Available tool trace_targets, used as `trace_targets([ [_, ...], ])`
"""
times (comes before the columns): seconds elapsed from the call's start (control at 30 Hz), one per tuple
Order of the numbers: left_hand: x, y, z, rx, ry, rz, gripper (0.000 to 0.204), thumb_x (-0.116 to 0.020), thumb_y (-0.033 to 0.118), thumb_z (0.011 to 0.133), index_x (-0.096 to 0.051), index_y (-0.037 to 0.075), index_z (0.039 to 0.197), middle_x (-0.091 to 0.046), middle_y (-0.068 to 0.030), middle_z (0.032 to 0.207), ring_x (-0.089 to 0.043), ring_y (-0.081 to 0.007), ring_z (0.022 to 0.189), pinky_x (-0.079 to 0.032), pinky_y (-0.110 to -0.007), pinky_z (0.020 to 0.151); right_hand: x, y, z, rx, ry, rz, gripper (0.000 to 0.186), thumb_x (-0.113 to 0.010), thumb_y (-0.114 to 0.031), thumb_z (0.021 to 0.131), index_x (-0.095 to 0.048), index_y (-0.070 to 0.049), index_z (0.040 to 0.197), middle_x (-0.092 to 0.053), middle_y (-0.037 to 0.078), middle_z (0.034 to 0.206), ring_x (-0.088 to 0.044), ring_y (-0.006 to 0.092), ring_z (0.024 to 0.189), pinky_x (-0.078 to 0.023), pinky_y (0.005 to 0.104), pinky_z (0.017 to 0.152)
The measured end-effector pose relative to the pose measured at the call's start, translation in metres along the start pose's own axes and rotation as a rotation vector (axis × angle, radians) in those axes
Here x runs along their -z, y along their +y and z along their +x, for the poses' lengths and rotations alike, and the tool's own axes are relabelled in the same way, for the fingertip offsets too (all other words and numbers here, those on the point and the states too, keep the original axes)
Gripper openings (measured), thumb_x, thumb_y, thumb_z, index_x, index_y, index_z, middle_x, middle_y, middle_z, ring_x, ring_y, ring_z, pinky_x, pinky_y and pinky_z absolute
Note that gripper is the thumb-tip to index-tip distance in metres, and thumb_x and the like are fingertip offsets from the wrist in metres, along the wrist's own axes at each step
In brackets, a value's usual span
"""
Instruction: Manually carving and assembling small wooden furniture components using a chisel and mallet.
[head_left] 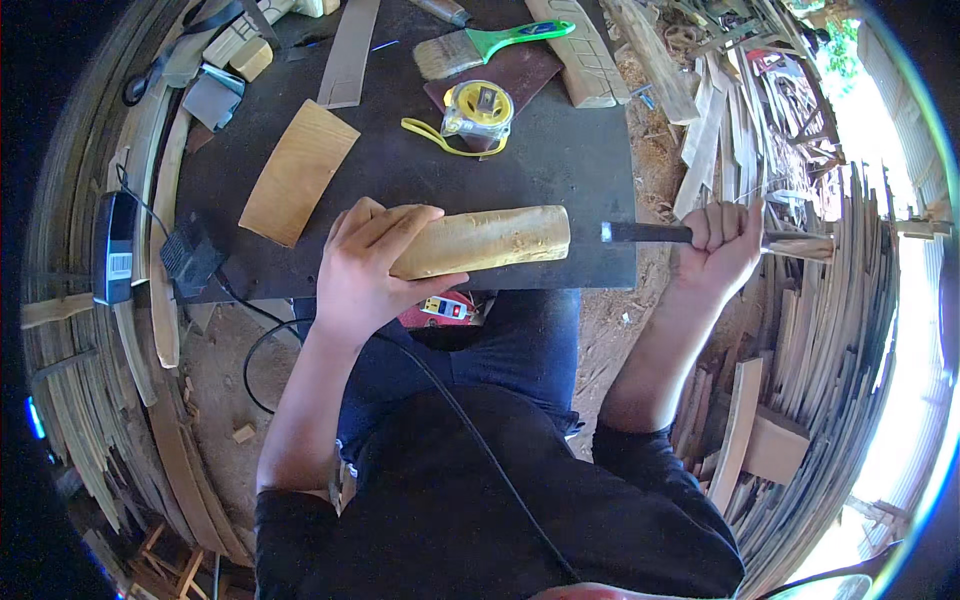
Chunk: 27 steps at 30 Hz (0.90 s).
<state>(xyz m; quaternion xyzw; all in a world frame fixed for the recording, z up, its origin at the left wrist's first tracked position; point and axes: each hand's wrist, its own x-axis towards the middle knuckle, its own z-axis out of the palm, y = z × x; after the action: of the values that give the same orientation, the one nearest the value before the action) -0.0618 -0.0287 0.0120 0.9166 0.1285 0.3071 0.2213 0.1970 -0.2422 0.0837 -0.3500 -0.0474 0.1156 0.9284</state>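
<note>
My left hand (372,262) is closed round the left end of a pale, thick wooden block (500,240) near the table's front edge, thumb below it and fingers over the top. The block's rounded right end has rough nicks. Off the table's right edge, my right hand (720,243) grips a chisel (648,233) held level. Its dark blade and bright tip point left at the block, with a gap between them. The wooden handle end sticks out past my fist.
On the dark table (400,170) lie a tape measure (478,112), a green-handled brush (455,54), a flat wooden piece (298,172) and a marked wooden block (578,60). A black cable (440,385) crosses my body. Stacked wood strips (840,330) stand at the right.
</note>
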Motion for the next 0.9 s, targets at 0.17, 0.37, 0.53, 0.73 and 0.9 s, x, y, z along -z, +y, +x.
trace_targets([
  [0.17, -0.003, -0.003, -0.002, -0.010, 0.012, 0.009, 0.061, -0.091, 0.039, 0.059, -0.071, 0.012, 0.111, -0.072, 0.0000, 0.103, -0.063, -0.0207, 0.086, -0.055, -0.038, 0.083, -0.019, 0.048, -0.024, -0.025, 0.105, -0.196, 0.044, -0.050, -0.034, 0.106, -0.034, -0.017, 0.070, -0.021, -0.007, 0.055, -0.014, 0.0074, 0.045, -0.014, 0.0282, 0.040],
  [0.37, -0.001, -0.002, -0.003, 0.024, 0.017, -0.014, 0.062, -0.091, 0.039, 0.060, -0.071, 0.012, 0.111, -0.073, -0.0006, 0.104, -0.063, -0.0203, 0.086, -0.055, -0.037, 0.082, -0.011, 0.021, -0.016, 0.035, 0.110, -0.256, 0.045, -0.049, -0.034, 0.107, -0.032, -0.018, 0.068, -0.021, -0.006, 0.056, -0.015, 0.0080, 0.045, -0.016, 0.0296, 0.040],
  [0.53, -0.001, 0.001, 0.002, 0.003, 0.003, 0.000, 0.061, -0.092, 0.039, 0.060, -0.071, 0.012, 0.110, -0.073, -0.0018, 0.103, -0.064, -0.0206, 0.085, -0.056, -0.037, 0.082, -0.003, 0.018, -0.008, -0.018, 0.154, -0.081, 0.045, -0.048, -0.034, 0.107, -0.031, -0.018, 0.069, -0.022, -0.006, 0.056, -0.017, 0.0081, 0.046, -0.017, 0.0294, 0.041],
  [0.73, -0.001, -0.004, -0.005, 0.017, 0.050, -0.009, 0.062, -0.093, 0.038, 0.059, -0.071, 0.011, 0.110, -0.073, -0.0018, 0.102, -0.063, -0.0209, 0.083, -0.056, -0.035, 0.081, -0.020, 0.053, -0.032, -0.116, 0.095, -0.130, 0.042, -0.052, -0.034, 0.106, -0.035, -0.018, 0.071, -0.022, -0.007, 0.058, -0.018, 0.0068, 0.046, -0.017, 0.0253, 0.040],
  [0.9, -0.002, 0.000, 0.002, 0.002, 0.039, 0.019, 0.062, -0.093, 0.038, 0.059, -0.072, 0.011, 0.110, -0.073, -0.0014, 0.101, -0.063, -0.0213, 0.083, -0.056, -0.034, 0.079, -0.001, 0.009, -0.006, -0.044, 0.176, 0.041, 0.041, -0.045, -0.030, 0.108, -0.033, -0.015, 0.072, -0.021, -0.006, 0.058, -0.016, 0.0070, 0.046, -0.016, 0.0262, 0.039],
])
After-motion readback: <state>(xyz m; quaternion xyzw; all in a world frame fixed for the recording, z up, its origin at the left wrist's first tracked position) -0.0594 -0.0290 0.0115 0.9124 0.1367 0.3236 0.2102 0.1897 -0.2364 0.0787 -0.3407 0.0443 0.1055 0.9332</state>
